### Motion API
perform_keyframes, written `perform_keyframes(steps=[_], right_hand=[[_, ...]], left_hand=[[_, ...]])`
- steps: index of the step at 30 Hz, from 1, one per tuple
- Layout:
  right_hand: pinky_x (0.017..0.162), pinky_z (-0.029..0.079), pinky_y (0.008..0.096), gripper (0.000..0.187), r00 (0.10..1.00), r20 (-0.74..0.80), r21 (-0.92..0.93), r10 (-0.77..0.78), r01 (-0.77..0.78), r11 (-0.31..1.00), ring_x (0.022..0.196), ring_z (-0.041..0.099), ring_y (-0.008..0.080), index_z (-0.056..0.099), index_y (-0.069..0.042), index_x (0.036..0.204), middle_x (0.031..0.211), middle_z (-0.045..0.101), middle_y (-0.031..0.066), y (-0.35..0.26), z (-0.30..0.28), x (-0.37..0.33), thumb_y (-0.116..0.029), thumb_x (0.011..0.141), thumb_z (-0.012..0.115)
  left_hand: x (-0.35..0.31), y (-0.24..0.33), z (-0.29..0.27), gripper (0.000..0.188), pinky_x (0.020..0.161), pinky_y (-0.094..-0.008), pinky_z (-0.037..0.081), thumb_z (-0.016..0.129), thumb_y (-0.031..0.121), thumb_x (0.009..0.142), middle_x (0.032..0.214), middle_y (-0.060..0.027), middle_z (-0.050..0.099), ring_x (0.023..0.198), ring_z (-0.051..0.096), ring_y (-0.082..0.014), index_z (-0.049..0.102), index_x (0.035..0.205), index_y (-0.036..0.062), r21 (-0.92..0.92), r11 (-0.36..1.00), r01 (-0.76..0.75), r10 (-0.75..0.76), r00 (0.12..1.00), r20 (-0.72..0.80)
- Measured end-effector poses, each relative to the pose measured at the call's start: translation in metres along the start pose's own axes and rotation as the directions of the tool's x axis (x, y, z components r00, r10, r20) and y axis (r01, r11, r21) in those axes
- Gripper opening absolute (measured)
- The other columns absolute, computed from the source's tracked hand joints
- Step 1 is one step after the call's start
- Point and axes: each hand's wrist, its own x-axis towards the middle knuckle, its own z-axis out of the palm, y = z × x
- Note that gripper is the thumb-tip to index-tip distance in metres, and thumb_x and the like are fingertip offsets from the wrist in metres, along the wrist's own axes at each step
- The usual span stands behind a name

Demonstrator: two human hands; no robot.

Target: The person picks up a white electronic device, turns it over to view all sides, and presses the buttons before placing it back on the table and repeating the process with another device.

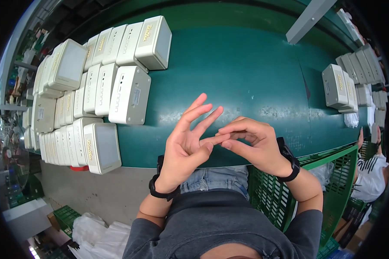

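Over the front edge of the green worktable (229,77), my two hands meet in front of my body. My left hand (190,138) has its fingers spread, palm turned up, with nothing in it. The thumb and fingertips of my right hand (255,140) pinch the tip of my left index finger. Whether anything small lies between those fingertips cannot be seen. Left of my hands, the nearest cream box-shaped device (129,95) stands on the table, with ports and a row of buttons on one side.
Rows of similar cream devices (65,144) crowd the table's left, some stacked. More devices (337,86) stand far right. A grey metal post (309,21) rises at the back. A green plastic crate (272,198) is by my right side. Another person (371,177) works beyond it.
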Motion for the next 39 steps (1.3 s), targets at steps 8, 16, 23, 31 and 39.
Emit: perform_keyframes(steps=[8,16,23,31,39], right_hand=[[0.083,0.054,0.0313,0.019,0.998,0.053,0.039,-0.043,0.041,0.998,0.094,0.063,0.0199,0.064,0.001,0.103,0.105,0.063,0.0128,0.004,0.0,0.002,0.006,0.085,0.065],[0.078,0.051,0.0334,0.006,0.966,0.056,-0.358,-0.251,0.254,0.898,0.09,0.064,0.0238,0.065,0.0,0.09,0.1,0.066,0.0149,-0.006,-0.006,0.004,-0.002,0.085,0.067],[0.071,0.05,0.0303,0.026,0.994,0.071,-0.314,-0.079,0.097,0.944,0.083,0.064,0.0209,0.068,0.003,0.082,0.094,0.069,0.0146,-0.013,-0.002,0.002,-0.015,0.095,0.055],[0.074,0.05,0.0285,0.027,0.998,0.054,-0.317,-0.02,0.036,0.948,0.083,0.065,0.0207,0.068,0.004,0.08,0.093,0.069,0.0147,-0.016,0.004,0.001,-0.013,0.096,0.054],[0.092,0.047,0.0326,0.042,0.993,-0.05,-0.14,0.103,-0.109,0.984,0.108,0.06,0.0211,0.052,0.002,0.128,0.12,0.061,0.0133,0.014,0.002,0.005,-0.012,0.09,0.064]], left_hand=[[-0.005,0.004,0.001,0.063,0.098,-0.0429,0.051,0.046,-0.019,0.078,0.154,-0.0172,0.018,0.139,0.032,-0.0358,0.04,0.138,-0.0002,0.168,0.985,-0.043,0.035,0.998,0.046],[-0.003,0.021,-0.026,0.035,0.09,-0.0366,0.051,0.054,-0.011,0.083,0.129,-0.018,0.056,0.12,0.055,-0.0271,0.061,0.116,-0.0008,0.897,0.357,-0.26,0.33,0.934,0.139],[0.008,0.03,-0.109,0.044,0.108,-0.0538,0.03,0.064,0.005,0.084,0.139,-0.023,0.043,0.13,0.04,-0.0397,0.056,0.127,0.0058,0.892,-0.325,0.314,0.661,0.75,-0.024],[0.008,0.019,-0.104,0.059,0.111,-0.0605,0.021,0.068,0.011,0.083,0.137,-0.0232,0.039,0.127,0.037,-0.0428,0.046,0.138,0.0099,0.881,-0.382,0.28,0.564,0.826,-0.018],[-0.026,0.023,-0.077,0.063,0.113,-0.0464,0.024,0.068,0.009,0.084,0.131,-0.02,0.045,0.123,0.044,-0.0348,0.042,0.141,0.0082,0.97,0.24,0.043,0.486,0.859,-0.158]])
